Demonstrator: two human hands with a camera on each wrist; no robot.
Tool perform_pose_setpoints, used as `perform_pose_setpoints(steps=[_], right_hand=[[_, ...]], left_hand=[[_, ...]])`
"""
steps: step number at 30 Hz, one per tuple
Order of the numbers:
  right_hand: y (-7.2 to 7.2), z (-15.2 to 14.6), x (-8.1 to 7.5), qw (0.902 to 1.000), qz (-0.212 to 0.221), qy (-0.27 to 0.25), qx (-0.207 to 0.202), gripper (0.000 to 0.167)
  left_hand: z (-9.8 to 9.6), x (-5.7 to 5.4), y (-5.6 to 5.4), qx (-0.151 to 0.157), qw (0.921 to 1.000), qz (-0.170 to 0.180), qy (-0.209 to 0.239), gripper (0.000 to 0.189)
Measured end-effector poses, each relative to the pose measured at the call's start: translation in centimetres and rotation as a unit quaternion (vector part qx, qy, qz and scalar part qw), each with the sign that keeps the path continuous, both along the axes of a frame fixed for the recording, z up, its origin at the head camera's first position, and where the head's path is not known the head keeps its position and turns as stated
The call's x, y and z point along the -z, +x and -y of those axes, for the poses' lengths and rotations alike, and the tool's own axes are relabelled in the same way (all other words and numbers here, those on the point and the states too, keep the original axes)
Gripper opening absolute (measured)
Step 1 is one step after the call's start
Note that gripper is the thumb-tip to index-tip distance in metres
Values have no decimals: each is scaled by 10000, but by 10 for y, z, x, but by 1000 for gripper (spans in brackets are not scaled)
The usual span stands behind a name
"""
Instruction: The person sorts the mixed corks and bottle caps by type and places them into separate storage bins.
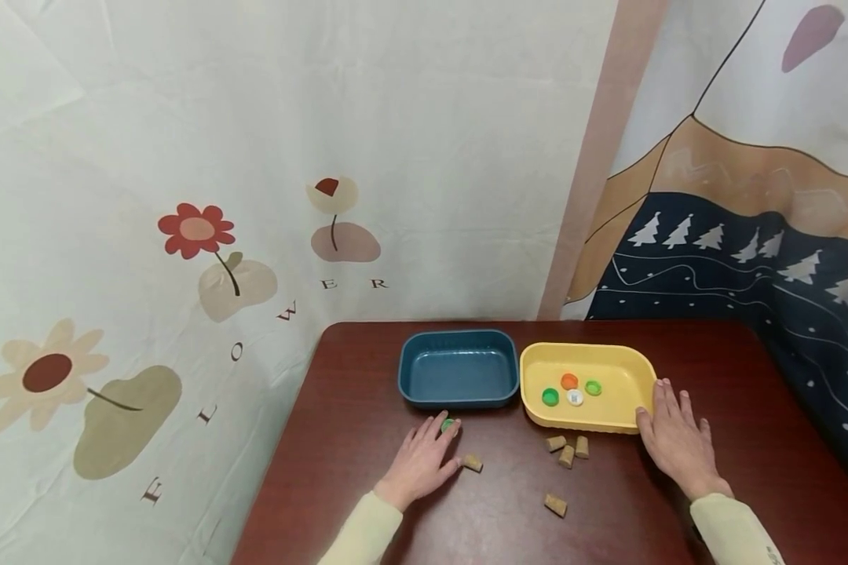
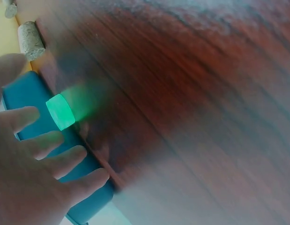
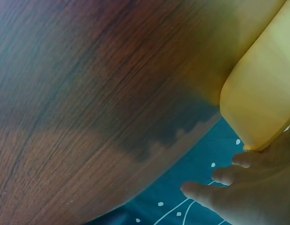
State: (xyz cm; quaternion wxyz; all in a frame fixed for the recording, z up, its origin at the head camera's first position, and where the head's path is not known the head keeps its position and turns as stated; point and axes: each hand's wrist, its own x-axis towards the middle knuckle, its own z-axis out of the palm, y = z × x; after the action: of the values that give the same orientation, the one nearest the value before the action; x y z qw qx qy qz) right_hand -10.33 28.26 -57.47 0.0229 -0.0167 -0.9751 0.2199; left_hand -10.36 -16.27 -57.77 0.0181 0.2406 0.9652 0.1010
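Note:
My left hand (image 1: 418, 461) reaches low over the table with its fingers spread, close to a green bottle cap (image 1: 448, 425). In the left wrist view that green cap (image 2: 61, 112) shows just beyond the fingertips, in front of the blue tray. A single cork (image 1: 472, 463) lies beside the left thumb. Against the right end of the yellow tray (image 1: 622, 377) rests my right hand (image 1: 678, 443), fingers extended along its rim. The right wrist view shows these fingers (image 3: 229, 192) near the tray's outer wall (image 3: 262, 89). Inside the yellow tray are an orange cap (image 1: 569, 381), a white cap (image 1: 575, 398) and two green ones.
The blue tray (image 1: 459, 402) stands left of the yellow one, near the table's back edge. Several corks (image 1: 567, 457) sit in front of the yellow tray, and another cork (image 1: 555, 504) lies nearer the front. A printed cloth (image 1: 431, 157) hangs behind the table (image 1: 495, 526).

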Motion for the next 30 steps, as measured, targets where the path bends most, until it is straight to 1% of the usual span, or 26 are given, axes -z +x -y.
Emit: perform_pose_setpoints(steps=[4, 11, 15, 23, 30], right_hand=[[1, -1, -1, 10000, 33, -7, 2, 73], [-1, 0, 1, 10000, 57, 10, -14, 74], [-1, 0, 1, 10000, 28, 23, 6, 74], [0, 0, 1, 10000, 26, 13, 25, 74], [0, 1, -1, 10000, 47, -55, 25, 74]], left_hand=[[-2, 4, -3, -52, 9998, -61, -164, 58], [-4, 3, -6, -156, 9985, -347, -385, 55], [-4, 5, -7, -123, 9979, -532, -340, 51], [-3, 9, -10, 8, 9931, -1142, -277, 41], [-4, 10, -12, 19, 9916, -1288, -125, 33]])
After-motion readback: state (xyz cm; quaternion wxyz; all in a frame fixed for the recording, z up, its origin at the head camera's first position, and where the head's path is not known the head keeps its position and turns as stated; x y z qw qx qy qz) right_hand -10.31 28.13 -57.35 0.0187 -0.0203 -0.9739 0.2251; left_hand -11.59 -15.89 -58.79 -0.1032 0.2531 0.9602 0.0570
